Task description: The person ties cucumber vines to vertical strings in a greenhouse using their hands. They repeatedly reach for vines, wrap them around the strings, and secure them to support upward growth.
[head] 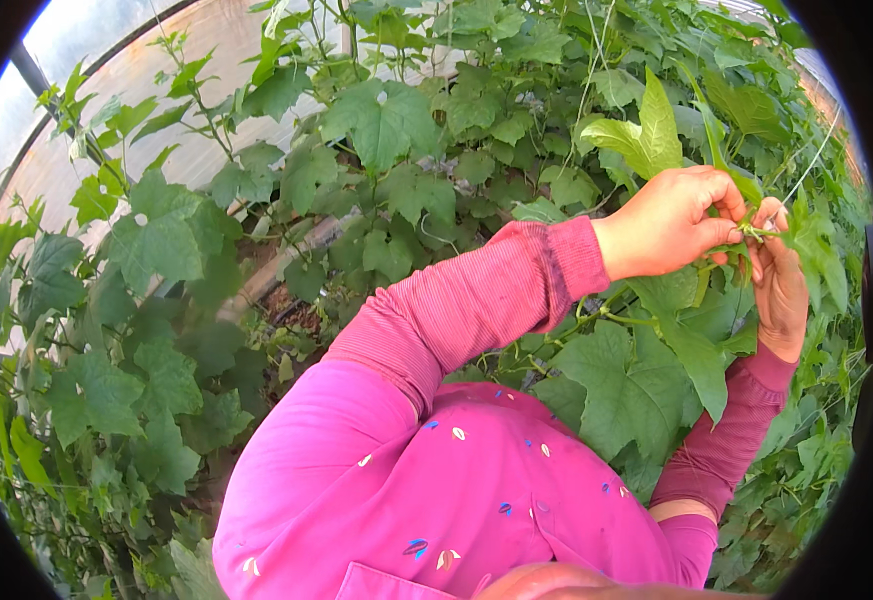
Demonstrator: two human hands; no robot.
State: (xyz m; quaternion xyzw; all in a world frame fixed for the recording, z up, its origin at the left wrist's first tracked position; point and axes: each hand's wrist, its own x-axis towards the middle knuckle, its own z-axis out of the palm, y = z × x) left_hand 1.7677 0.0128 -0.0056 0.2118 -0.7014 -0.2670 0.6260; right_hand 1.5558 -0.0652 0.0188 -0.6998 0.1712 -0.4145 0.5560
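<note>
At the upper right, my left hand [669,221] pinches a green vine stem [757,231] between thumb and fingers. My right hand [780,289] meets it from the other side, its fingertips on the same stem. A pale twine [817,161] runs down from the upper right to the right hand's fingertips. Large lobed leaves [650,139] rise just above the left hand. Below both hands hangs a broad leaf [627,382], beside a thicker stem [627,319]. The fingers partly hide the spot where stem and twine come together.
Dense climbing vines [387,124] fill the view ahead, and more foliage [98,397] stands at the left. Thin strings [594,67] hang among the leaves. Behind them is a pale greenhouse wall [203,82] with a dark frame bar [31,71]. Bare soil [286,307] shows low between plants.
</note>
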